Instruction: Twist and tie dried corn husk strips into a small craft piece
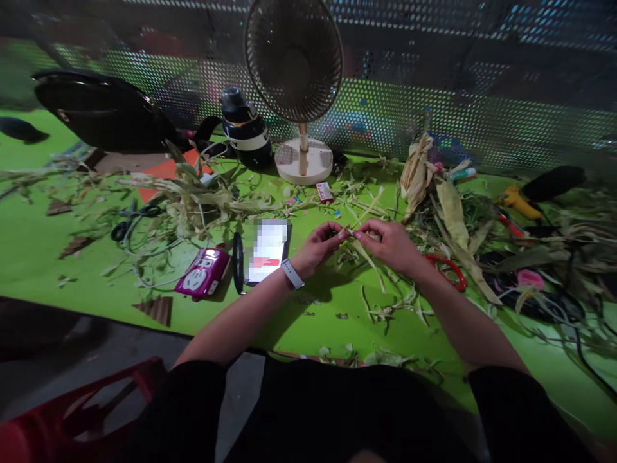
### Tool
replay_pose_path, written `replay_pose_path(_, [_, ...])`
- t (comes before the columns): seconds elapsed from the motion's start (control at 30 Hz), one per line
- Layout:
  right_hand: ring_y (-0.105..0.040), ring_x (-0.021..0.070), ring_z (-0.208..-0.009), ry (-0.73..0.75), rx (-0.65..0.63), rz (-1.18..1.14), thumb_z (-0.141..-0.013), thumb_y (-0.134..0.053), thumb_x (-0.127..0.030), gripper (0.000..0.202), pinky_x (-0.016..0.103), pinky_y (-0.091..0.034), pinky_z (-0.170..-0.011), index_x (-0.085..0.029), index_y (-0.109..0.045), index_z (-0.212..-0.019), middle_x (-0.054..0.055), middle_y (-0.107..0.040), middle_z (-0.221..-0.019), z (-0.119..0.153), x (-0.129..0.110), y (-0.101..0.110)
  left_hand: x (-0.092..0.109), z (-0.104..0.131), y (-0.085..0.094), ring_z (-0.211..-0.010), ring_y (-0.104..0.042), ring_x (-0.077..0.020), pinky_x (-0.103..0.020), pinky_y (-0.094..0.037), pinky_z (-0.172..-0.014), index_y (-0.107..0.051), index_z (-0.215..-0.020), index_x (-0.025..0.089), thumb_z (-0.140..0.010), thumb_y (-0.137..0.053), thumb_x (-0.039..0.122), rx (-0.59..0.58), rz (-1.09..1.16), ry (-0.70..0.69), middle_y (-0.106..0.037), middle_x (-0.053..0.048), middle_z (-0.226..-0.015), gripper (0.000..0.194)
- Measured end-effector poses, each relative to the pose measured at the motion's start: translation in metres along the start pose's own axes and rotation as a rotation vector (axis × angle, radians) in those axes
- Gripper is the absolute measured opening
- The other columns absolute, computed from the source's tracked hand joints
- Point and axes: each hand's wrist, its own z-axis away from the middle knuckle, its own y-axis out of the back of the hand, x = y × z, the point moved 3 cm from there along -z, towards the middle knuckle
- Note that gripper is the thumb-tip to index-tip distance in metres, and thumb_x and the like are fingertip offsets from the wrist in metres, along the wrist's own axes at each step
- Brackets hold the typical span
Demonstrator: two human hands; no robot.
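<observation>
Above the green table, my left hand (322,243) and my right hand (385,242) meet fingertip to fingertip. Both pinch a thin, pale yellow-green strip of corn husk (370,209); one end sticks up to the right and another hangs down below the right fingers. The exact grip between the fingertips is too small to make out. A watch with a pale band (292,273) is on my left wrist. Just left of that hand lies a lit phone (268,249), its screen blurred out. Husk scraps (385,312) are scattered below my right hand.
A fan (303,154) and a dark bottle (247,132) stand at the back. A purple power strip (203,273) and black scissors (132,222) lie left. At right are a husk bundle (417,168), a yellow-handled tool (519,202) and red-handled item (450,270). A red stool (96,405) is lower left.
</observation>
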Motion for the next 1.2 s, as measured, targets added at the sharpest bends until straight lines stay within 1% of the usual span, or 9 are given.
replay_pose_path(0.2, [-0.045, 0.0111, -0.056, -0.117, -0.024, -0.279, -0.078, -0.057, -0.038, 0.024, 0.025, -0.033, -0.053, -0.015, -0.064, -0.078, 0.0, -0.06, -0.066, -0.004, 0.005, -0.008, 0.0, 0.001, -0.002, -0.067, -0.053, -0.0039, -0.017, -0.04, -0.064, -0.06, -0.08, 0.014, -0.061, -0.083, 0.022, 0.002, -0.026, -0.006, -0.061, 0.004, -0.074, 0.03])
replay_pose_path(0.33, [-0.046, 0.0119, -0.057, -0.126, 0.036, -0.17, -0.079, -0.056, -0.038, 0.022, 0.026, -0.033, -0.055, -0.017, -0.061, -0.075, 0.0, -0.06, -0.067, -0.003, 0.007, -0.014, 0.0, 0.001, -0.004, -0.076, -0.057, -0.006, -0.02, -0.043, -0.076, -0.06, -0.079, 0.014, -0.062, -0.082, 0.023, -0.043, -0.078, -0.065, -0.063, 0.003, -0.078, 0.029])
replay_pose_path(0.43, [-0.047, 0.0119, -0.055, -0.089, 0.039, -0.111, -0.084, -0.051, -0.039, 0.022, 0.026, -0.032, -0.054, -0.019, -0.057, -0.086, -0.001, -0.06, -0.067, 0.001, 0.005, -0.014, 0.001, 0.001, -0.003, -0.079, -0.059, -0.0073, -0.024, -0.044, -0.081, -0.059, -0.077, 0.014, -0.065, -0.081, 0.024, -0.059, -0.129, -0.099, -0.065, 0.002, -0.079, 0.027])
replay_pose_path(0.53, [-0.045, 0.0116, -0.05, -0.077, -0.01, -0.17, -0.088, -0.046, -0.039, 0.021, 0.025, -0.03, -0.051, -0.021, -0.051, -0.098, -0.005, -0.053, -0.061, 0.003, 0.004, -0.011, 0.002, 0.0, 0.0, -0.077, -0.059, -0.0072, -0.024, -0.044, -0.081, -0.059, -0.077, 0.014, -0.065, -0.08, 0.024, -0.042, -0.143, -0.119, -0.065, 0.001, -0.079, 0.026])
replay_pose_path(0.67, [-0.051, 0.0124, -0.057, -0.016, -0.045, -0.23, -0.088, -0.047, -0.033, 0.019, 0.026, -0.036, -0.055, -0.021, -0.047, -0.102, -0.002, -0.059, -0.073, 0.002, 0.004, -0.014, 0.002, -0.001, 0.0, -0.075, -0.059, -0.0073, -0.024, -0.045, -0.078, -0.059, -0.076, 0.015, -0.065, -0.08, 0.027, -0.027, -0.169, -0.123, -0.064, 0.002, -0.076, 0.028])
replay_pose_path(0.8, [-0.056, 0.0141, -0.062, -0.019, -0.024, -0.205, -0.086, -0.048, -0.031, 0.02, 0.028, -0.039, -0.059, -0.02, -0.046, -0.103, 0.001, -0.062, -0.08, 0.002, 0.003, -0.02, 0.004, 0.0, -0.001, -0.074, -0.058, -0.0074, -0.024, -0.047, -0.076, -0.058, -0.075, 0.014, -0.066, -0.08, 0.03, -0.036, -0.249, -0.159, -0.063, 0.002, -0.075, 0.028])
replay_pose_path(0.93, [-0.056, 0.0143, -0.062, -0.054, 0.028, -0.088, -0.085, -0.049, -0.031, 0.023, 0.029, -0.04, -0.062, -0.02, -0.051, -0.104, 0.003, -0.063, -0.088, 0.004, -0.002, -0.005, 0.008, 0.003, -0.005, -0.072, -0.057, -0.0077, -0.024, -0.048, -0.073, -0.058, -0.077, 0.014, -0.068, -0.078, 0.031, -0.113, -0.342, -0.16, -0.062, 0.001, -0.076, 0.028])
replay_pose_path(1.07, [-0.056, 0.0184, -0.075, 0.014, 0.111, 0.19, -0.083, -0.051, -0.033, 0.02, 0.032, -0.039, -0.069, -0.018, -0.063, -0.09, 0.007, -0.063, -0.093, 0.002, -0.005, 0.009, 0.008, 0.006, -0.01, -0.07, -0.056, -0.0075, -0.023, -0.046, -0.068, -0.056, -0.08, 0.014, -0.071, -0.076, 0.032, -0.244, -0.438, -0.102, -0.06, 0.001, -0.075, 0.028])
replay_pose_path(1.2, [-0.054, 0.0193, -0.083, 0.107, -0.056, 0.168, -0.079, -0.056, -0.029, 0.017, 0.032, -0.039, -0.076, -0.017, -0.067, -0.075, 0.006, -0.063, -0.085, -0.007, 0.002, -0.001, 0.006, 0.008, -0.013, -0.067, -0.053, -0.007, -0.022, -0.043, -0.065, -0.056, -0.079, 0.014, -0.072, -0.074, 0.033, -0.308, -0.512, -0.094, -0.057, 0.002, -0.074, 0.028])
